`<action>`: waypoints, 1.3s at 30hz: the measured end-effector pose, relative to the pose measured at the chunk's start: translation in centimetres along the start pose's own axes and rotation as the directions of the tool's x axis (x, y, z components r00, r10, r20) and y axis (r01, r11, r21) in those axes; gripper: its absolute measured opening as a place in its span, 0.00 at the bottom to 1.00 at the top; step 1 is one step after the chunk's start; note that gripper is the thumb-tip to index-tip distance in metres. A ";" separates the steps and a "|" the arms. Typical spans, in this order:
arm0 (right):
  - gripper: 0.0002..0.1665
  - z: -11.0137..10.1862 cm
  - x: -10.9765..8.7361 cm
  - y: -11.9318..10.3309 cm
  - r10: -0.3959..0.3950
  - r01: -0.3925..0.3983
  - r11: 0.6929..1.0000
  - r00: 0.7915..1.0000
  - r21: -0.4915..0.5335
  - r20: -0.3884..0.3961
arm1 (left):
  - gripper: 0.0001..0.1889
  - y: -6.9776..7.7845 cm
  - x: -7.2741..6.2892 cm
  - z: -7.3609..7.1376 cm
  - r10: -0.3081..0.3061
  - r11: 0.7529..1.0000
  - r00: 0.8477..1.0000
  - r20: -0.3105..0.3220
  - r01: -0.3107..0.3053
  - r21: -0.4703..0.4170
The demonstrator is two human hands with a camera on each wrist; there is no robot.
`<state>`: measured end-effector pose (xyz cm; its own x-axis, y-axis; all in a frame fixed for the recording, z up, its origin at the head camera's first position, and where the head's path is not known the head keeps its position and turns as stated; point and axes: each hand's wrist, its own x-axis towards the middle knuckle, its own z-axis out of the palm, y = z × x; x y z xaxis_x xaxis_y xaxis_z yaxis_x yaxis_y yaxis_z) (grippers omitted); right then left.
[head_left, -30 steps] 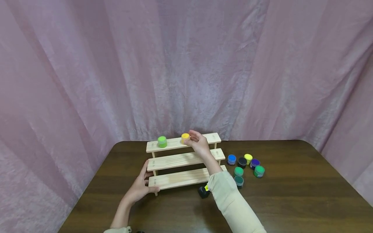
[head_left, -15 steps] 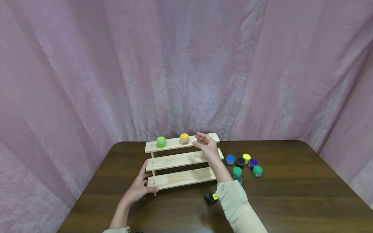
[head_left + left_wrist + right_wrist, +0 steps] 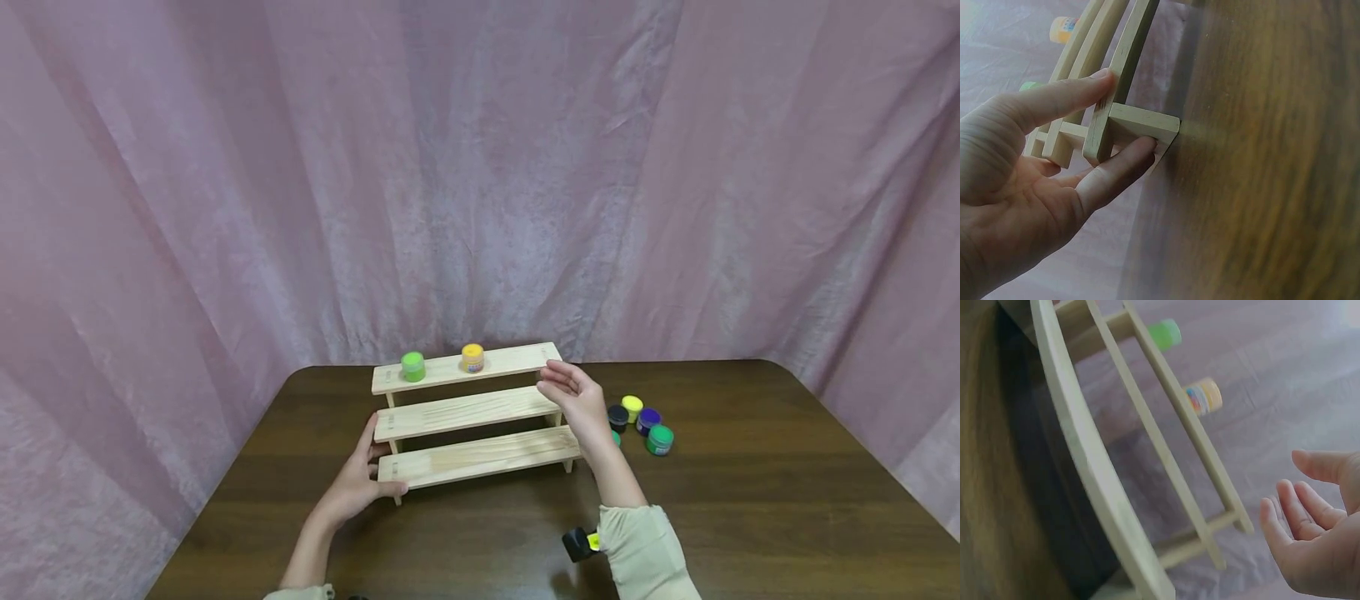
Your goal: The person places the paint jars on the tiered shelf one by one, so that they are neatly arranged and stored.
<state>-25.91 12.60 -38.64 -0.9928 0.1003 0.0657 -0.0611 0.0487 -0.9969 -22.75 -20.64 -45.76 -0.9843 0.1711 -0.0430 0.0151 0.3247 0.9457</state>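
Observation:
A three-tier wooden shelf [image 3: 480, 457] stands on the table. My left hand [image 3: 356, 483] holds its left end; in the left wrist view the thumb lies along the lowest plank and a finger touches the leg below. On the top tier sit a light green paint jar [image 3: 413, 367] at the left and an orange-yellow paint jar [image 3: 472, 358] near the middle. My right hand [image 3: 581, 402] is in front of the shelf's right end, holding nothing, its fingers loosely bent. The right wrist view shows that hand [image 3: 1316, 531] apart from both jars.
Right of the shelf, several paint jars stand on the brown table [image 3: 750, 500]: black [image 3: 618, 418], yellow [image 3: 632, 408], purple [image 3: 648, 421] and green [image 3: 660, 439]; my right forearm hides others. A black wrist device [image 3: 577, 544] shows beside the right sleeve. A pink curtain [image 3: 480, 167] hangs behind.
My right hand has let go of the orange-yellow jar on the top tier and moved right and toward me. The left hand keeps its place on the shelf.

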 end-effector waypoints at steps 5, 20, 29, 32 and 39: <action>0.26 -2.4 -0.9 1.0 0.032 -0.033 0.999 0.997 -0.003 -0.064 | 0.67 -0.2 -0.1 -0.1 0.003 1.000 1.000 0.014 -0.003 -0.001; 0.27 -5.6 -1.1 3.4 0.089 -0.078 0.994 0.983 0.071 -0.162 | 0.68 -0.7 -0.4 -1.3 -0.005 1.000 1.000 -0.009 0.005 0.004; 0.28 -7.2 -1.1 4.7 0.112 -0.101 0.992 0.978 0.075 -0.177 | 0.68 -0.8 -0.3 -1.1 -0.010 1.000 1.000 -0.002 0.010 0.006; 0.29 -7.5 -1.0 5.1 0.120 -0.107 0.991 0.976 0.083 -0.182 | 0.68 -0.7 -0.3 -1.1 -0.007 1.000 1.000 -0.001 0.007 -0.004; 0.30 -7.6 -0.7 6.0 0.154 -0.147 0.988 0.977 0.052 -0.148 | 0.68 -0.7 -0.3 -1.2 -0.007 1.000 1.000 -0.011 0.007 0.017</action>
<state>-24.82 20.42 -44.38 -0.9640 0.2528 -0.0827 0.0807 -0.0185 -0.9966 -22.66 -22.03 -46.06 -0.9863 0.1586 -0.0459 0.0112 0.3416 0.9398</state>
